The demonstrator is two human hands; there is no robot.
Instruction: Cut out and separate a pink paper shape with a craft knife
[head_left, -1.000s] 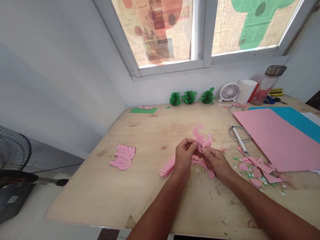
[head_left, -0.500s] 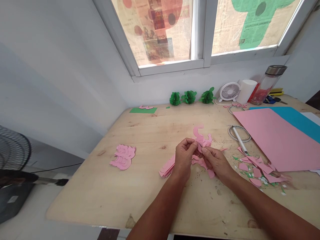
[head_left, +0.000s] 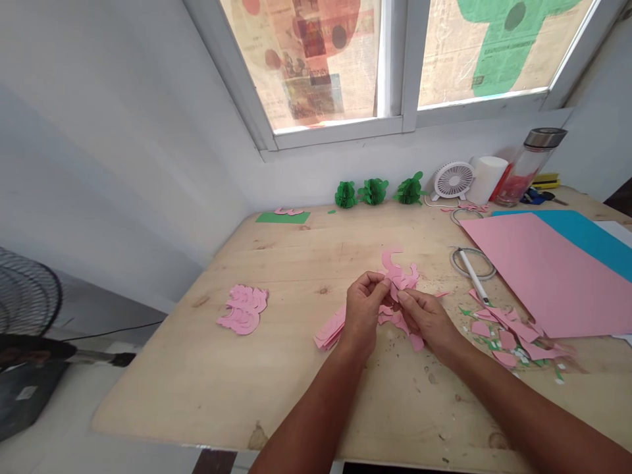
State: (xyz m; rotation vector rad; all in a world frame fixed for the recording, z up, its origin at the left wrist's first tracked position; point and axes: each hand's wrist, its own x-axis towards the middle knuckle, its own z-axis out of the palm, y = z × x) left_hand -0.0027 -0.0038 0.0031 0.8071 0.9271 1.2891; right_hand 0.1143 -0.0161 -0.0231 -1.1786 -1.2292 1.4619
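Observation:
Near the middle of the table, my left hand (head_left: 364, 308) and my right hand (head_left: 428, 321) are close together, both closed in a pinch. Between their thumbs and fingers is a pink paper cutout (head_left: 395, 287). Behind it lies a curved pink paper piece (head_left: 389, 259), perhaps touching it; I cannot tell whether they are joined. More pink paper scraps (head_left: 401, 321) lie under the hands. Partly covered by my left hand is a folded pink paper strip (head_left: 330, 329). Off to the left rests a stack of scalloped pink cutouts (head_left: 241, 309).
Pink and green offcuts (head_left: 516, 336) are scattered on the right, beside a white pen-like tool (head_left: 474, 276) and a large pink sheet (head_left: 553, 276). Along the wall stand green paper figures (head_left: 374, 192), a small white fan (head_left: 453, 181) and a glass bottle (head_left: 528, 168). A green paper strip (head_left: 282, 218) lies at back left.

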